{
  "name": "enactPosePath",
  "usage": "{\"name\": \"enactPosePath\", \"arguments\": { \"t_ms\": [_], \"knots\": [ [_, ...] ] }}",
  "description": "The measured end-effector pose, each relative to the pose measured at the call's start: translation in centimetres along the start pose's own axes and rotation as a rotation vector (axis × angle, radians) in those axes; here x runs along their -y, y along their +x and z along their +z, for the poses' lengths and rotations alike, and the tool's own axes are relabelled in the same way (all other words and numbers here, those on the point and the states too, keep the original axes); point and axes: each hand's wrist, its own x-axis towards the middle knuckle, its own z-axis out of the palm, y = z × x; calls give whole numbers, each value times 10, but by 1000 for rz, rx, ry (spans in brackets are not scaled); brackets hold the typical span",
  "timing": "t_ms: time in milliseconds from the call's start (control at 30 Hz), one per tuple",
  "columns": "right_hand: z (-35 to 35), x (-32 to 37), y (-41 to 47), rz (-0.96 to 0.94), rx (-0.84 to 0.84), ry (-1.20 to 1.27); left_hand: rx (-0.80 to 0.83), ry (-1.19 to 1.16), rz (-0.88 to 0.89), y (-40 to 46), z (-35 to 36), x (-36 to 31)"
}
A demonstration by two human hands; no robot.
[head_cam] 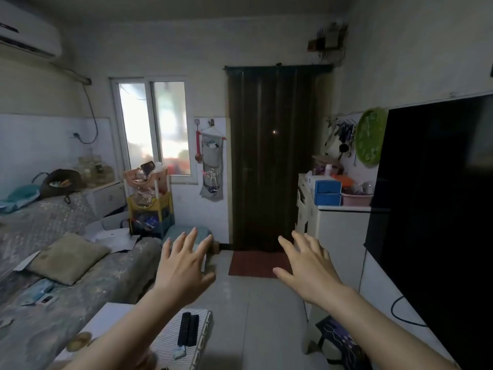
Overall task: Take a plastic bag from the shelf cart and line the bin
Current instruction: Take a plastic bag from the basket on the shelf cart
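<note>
Head view: left hand (184,265) and right hand (306,265) are held out empty, fingers spread, over a pale tiled floor (266,316). The tiered shelf cart (149,201) is seen left of centre, beneath the window (153,126).

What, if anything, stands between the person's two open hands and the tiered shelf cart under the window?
Nothing visible blocks the way. Left hand and right hand are spread, empty, in mid-air over the bare floor. The shelf cart stands far off, beside the bed's end; the teal-covered thing sits beside it.
</note>
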Motion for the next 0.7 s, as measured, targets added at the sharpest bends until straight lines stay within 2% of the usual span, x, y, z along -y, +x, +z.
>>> {"name": "enactPosePath", "arguments": {
  "t_ms": [333,567,700],
  "knots": [
    [54,-80,118,15,17,-51,-2,75,23,116,76,-34],
    [63,-156,264,-82,29,-88,7,49,-76,260,116,-72],
    [73,-179,339,-125,34,-79,-16,27,-156,318,139,-70]
  ]
}}
